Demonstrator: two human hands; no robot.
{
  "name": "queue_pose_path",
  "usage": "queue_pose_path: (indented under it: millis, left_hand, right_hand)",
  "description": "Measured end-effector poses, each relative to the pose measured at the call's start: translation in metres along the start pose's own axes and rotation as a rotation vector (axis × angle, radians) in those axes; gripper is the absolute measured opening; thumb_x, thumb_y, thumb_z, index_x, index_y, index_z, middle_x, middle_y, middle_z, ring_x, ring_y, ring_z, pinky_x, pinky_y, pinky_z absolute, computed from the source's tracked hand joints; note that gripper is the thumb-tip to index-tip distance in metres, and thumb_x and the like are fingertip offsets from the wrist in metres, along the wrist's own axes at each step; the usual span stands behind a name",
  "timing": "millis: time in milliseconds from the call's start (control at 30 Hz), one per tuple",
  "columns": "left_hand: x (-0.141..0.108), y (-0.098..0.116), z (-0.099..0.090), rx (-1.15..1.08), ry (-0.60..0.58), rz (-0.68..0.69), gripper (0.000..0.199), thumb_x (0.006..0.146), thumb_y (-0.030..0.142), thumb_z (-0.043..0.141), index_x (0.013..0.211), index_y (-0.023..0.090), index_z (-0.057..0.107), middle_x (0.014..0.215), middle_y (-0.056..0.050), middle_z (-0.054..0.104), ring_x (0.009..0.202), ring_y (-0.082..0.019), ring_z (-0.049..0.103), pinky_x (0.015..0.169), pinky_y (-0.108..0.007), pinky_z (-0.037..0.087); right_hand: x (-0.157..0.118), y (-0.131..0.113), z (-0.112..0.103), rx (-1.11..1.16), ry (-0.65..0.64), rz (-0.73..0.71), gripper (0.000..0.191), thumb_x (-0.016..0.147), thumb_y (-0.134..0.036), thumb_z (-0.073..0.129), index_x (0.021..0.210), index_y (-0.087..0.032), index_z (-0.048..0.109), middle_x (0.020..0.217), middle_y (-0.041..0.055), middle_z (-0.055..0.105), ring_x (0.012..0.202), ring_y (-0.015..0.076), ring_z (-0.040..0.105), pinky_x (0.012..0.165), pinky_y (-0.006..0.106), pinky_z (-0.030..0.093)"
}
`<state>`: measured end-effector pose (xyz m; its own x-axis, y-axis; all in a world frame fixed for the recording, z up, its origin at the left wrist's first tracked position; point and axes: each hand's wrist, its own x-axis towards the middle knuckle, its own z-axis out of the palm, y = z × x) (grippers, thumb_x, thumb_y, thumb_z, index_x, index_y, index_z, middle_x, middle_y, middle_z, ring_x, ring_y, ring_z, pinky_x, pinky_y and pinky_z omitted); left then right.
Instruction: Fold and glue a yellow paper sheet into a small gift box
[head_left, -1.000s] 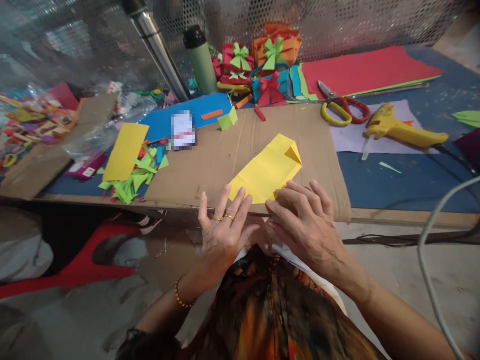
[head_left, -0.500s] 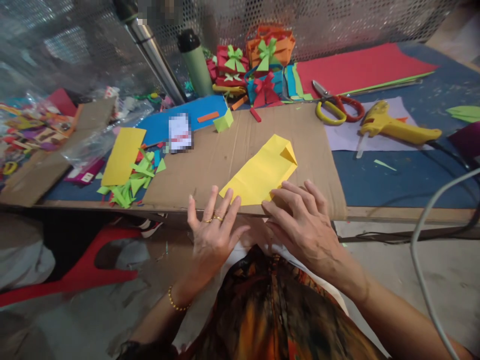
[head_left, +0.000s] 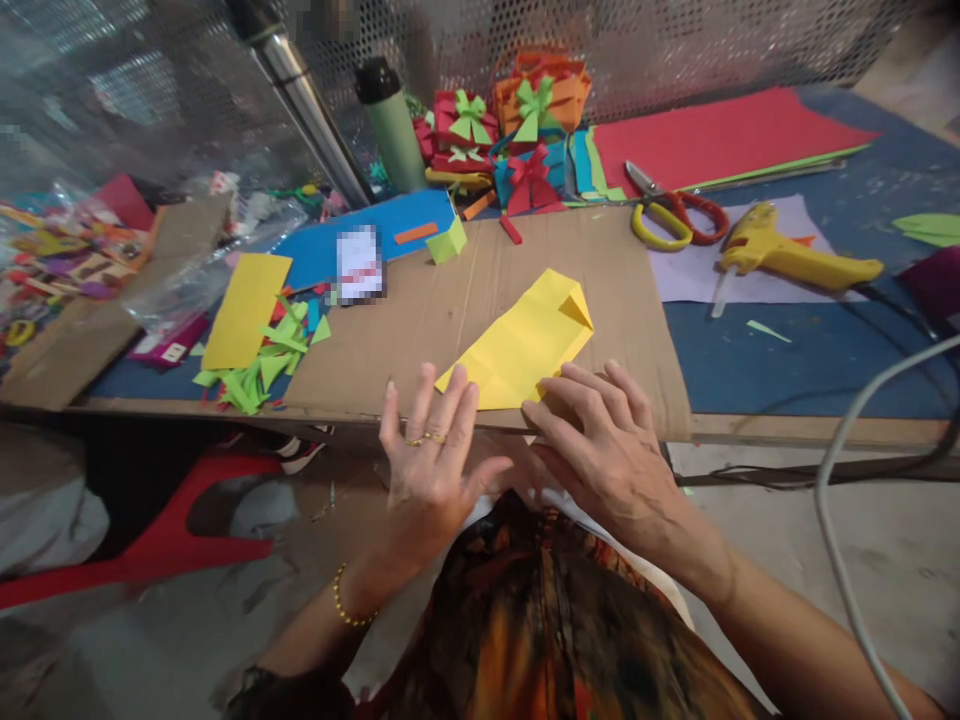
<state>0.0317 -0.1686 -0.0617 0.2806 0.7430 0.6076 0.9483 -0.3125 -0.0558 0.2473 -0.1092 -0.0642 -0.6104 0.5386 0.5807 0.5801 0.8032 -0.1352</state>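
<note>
A folded piece of yellow paper (head_left: 525, 345) lies slantwise on a brown cardboard sheet (head_left: 630, 330) in front of me. Its upper right corner shows a small triangular fold. My left hand (head_left: 435, 440) rests with spread fingers at the paper's lower left corner, fingertips on or right beside its edge. My right hand (head_left: 600, 430) lies flat with fingers stretched along the lower right edge, the fingertips touching the paper there. Neither hand grips anything.
Scissors (head_left: 675, 215) and a yellow glue gun (head_left: 795, 255) with a cord lie right. Red paper sheets (head_left: 720, 135), small paper bags with bows (head_left: 529, 180) and a green bottle (head_left: 394, 125) stand behind. Green scraps (head_left: 262, 360), a yellow piece (head_left: 247, 310) and blue paper (head_left: 307, 250) lie left.
My left hand has shifted slightly, its fingers closer together and its thumb stretched further right. The paper and my right hand have hardly moved.
</note>
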Motion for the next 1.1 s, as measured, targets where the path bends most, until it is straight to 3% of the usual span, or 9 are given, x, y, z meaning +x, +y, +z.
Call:
queue_pose_path:
  millis: [133,267,433,567,733,833,933,1100]
  left_hand:
    - [0.011,0.012,0.006,-0.022,-0.023,0.09,0.059,0.105,0.049,0.051,0.143,0.004,0.055,0.144,-0.02,0.064,0.15,-0.036,0.043,0.129,-0.062,0.013]
    - [0.012,0.012,0.015,0.011,-0.014,0.094,0.049,0.106,0.039,0.052,0.139,0.004,0.057,0.139,-0.019,0.068,0.135,-0.032,0.061,0.129,-0.055,0.015]
    - [0.009,0.014,0.022,0.034,0.01,0.085,0.053,0.105,0.041,0.052,0.142,0.003,0.054,0.139,-0.022,0.067,0.136,-0.032,0.061,0.128,-0.053,0.016]
    - [0.009,0.013,0.024,0.002,0.036,0.085,0.058,0.104,0.041,0.055,0.15,0.007,0.047,0.14,-0.021,0.067,0.139,-0.032,0.058,0.127,-0.057,0.018]
    - [0.012,0.0,0.018,-0.046,-0.024,0.131,0.054,0.103,0.039,0.059,0.147,0.008,0.05,0.141,-0.02,0.066,0.142,-0.032,0.055,0.129,-0.058,0.015]
    - [0.015,-0.013,0.013,-0.068,-0.074,0.175,0.054,0.102,0.042,0.059,0.145,0.01,0.052,0.143,-0.019,0.066,0.145,-0.033,0.052,0.128,-0.062,0.014]
    - [0.018,-0.02,0.009,-0.052,-0.089,0.171,0.052,0.101,0.046,0.061,0.142,0.015,0.057,0.148,-0.019,0.061,0.148,-0.036,0.047,0.125,-0.066,0.018]
    - [0.019,-0.009,0.009,-0.016,-0.021,0.117,0.043,0.101,0.039,0.062,0.133,0.01,0.064,0.129,-0.019,0.071,0.128,-0.03,0.064,0.124,-0.055,0.026]
  right_hand:
    - [-0.001,0.001,-0.001,-0.001,-0.02,0.01,0.029,0.103,-0.031,0.056,0.128,-0.017,0.062,0.129,0.0143,0.066,0.137,0.0327,0.051,0.121,0.057,0.031]
    - [-0.002,0.001,-0.001,0.025,-0.042,0.004,0.029,0.103,-0.031,0.056,0.129,-0.017,0.062,0.132,0.0128,0.067,0.14,0.0313,0.05,0.123,0.056,0.029]
    - [0.0,0.003,-0.002,0.063,0.005,-0.004,0.028,0.103,-0.026,0.055,0.128,-0.018,0.064,0.132,0.0122,0.068,0.138,0.0295,0.052,0.121,0.054,0.033]
    - [0.001,0.016,-0.011,0.067,0.053,-0.032,0.038,0.103,-0.028,0.055,0.137,-0.011,0.058,0.136,0.0192,0.065,0.137,0.031,0.054,0.117,0.053,0.04]
    - [0.004,0.025,-0.017,-0.034,-0.041,-0.118,0.052,0.105,-0.046,0.048,0.137,-0.006,0.058,0.144,0.0208,0.062,0.139,0.0345,0.052,0.12,0.056,0.034]
    - [0.005,0.018,-0.012,-0.061,-0.081,-0.147,0.053,0.107,-0.046,0.044,0.134,-0.004,0.06,0.138,0.0194,0.066,0.134,0.0333,0.055,0.121,0.057,0.032]
    - [0.005,0.009,-0.006,-0.098,-0.074,-0.129,0.057,0.105,-0.047,0.048,0.135,0.0,0.06,0.134,0.0229,0.067,0.13,0.0349,0.057,0.117,0.055,0.038]
    - [0.008,0.003,0.0,-0.128,-0.056,-0.106,0.056,0.104,-0.046,0.049,0.131,0.001,0.063,0.128,0.0235,0.069,0.124,0.0345,0.06,0.112,0.051,0.045]
